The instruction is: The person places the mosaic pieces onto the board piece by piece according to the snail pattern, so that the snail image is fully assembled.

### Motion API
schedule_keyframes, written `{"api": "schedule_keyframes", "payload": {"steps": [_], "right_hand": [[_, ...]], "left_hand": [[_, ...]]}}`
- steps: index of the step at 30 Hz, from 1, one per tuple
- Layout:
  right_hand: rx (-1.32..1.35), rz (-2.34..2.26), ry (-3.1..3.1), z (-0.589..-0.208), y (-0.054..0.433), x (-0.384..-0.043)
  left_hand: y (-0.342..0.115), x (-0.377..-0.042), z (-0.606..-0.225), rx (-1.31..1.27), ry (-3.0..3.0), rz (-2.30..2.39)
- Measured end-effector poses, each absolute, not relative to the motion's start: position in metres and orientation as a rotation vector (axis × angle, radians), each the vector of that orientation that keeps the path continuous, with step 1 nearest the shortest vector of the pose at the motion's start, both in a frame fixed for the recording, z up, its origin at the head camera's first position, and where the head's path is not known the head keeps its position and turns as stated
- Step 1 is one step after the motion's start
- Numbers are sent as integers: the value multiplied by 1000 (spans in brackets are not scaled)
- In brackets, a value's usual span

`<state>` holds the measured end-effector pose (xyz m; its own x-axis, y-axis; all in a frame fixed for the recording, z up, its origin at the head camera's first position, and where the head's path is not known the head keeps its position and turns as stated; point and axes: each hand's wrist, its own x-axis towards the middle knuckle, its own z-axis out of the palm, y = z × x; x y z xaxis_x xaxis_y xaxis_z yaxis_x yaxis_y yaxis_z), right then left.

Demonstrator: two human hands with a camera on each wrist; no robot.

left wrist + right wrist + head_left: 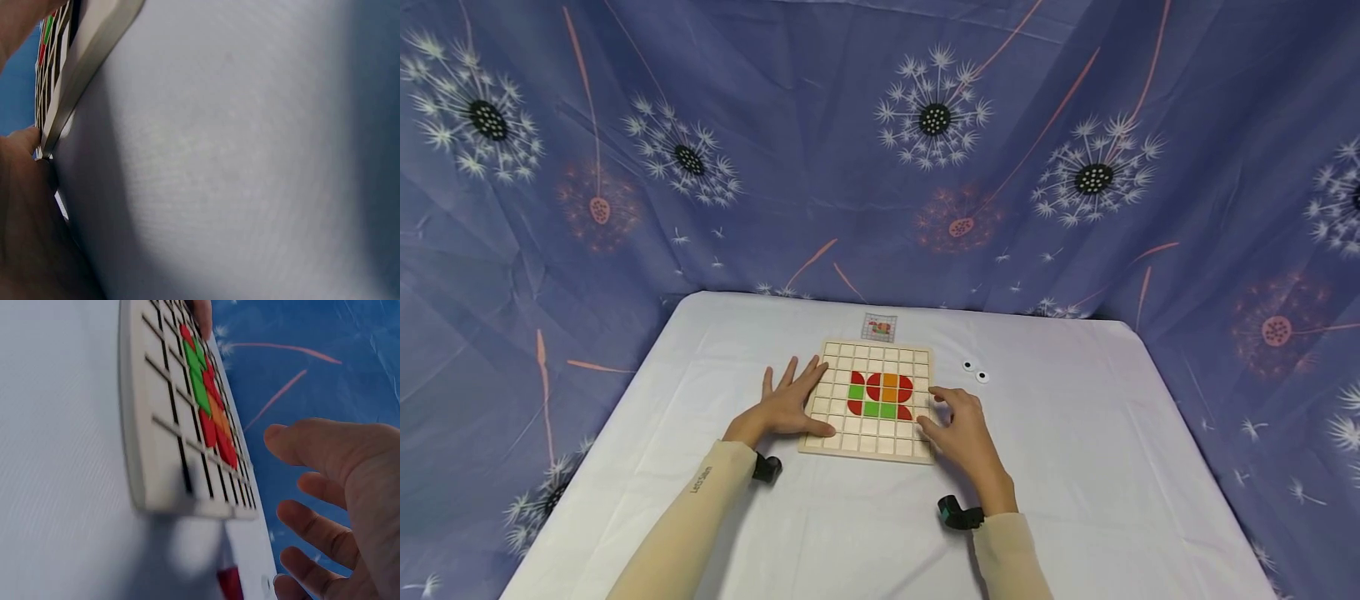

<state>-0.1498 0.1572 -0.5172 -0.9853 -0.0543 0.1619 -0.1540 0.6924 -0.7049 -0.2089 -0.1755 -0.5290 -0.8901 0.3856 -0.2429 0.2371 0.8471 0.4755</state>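
Note:
A square wooden grid board point(867, 442) lies on the white table, with red, green and orange tiles point(889, 393) set in its middle cells. My left hand point(782, 410) spreads its fingers along the board's left edge, the thumb over the lower left cells. At the right edge my right hand point(961, 425) hovers with thumb and fingers apart, holding nothing. In the right wrist view its fingers point(312, 515) are loosely bent. A dark red piece point(230, 584) shows beside the board there; the head view has it hidden.
Behind the board lies a small picture card point(878, 317) with a coloured pattern on a grid. To the right are two white discs with black centres, one disc point(967, 365) a little farther back than the other. A blue floral cloth point(820, 167) hangs behind the table.

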Motion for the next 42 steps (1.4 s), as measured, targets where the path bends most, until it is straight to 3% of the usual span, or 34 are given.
{"api": "schedule_keyframes", "payload": {"steps": [23, 42], "right_hand": [[-114, 1049, -2820, -541, 192, -135], [-34, 1059, -2751, -544, 200, -147]], "left_hand": [[-175, -209, -528, 472, 2694, 637], [-175, -210, -530, 461, 2689, 616]]}}
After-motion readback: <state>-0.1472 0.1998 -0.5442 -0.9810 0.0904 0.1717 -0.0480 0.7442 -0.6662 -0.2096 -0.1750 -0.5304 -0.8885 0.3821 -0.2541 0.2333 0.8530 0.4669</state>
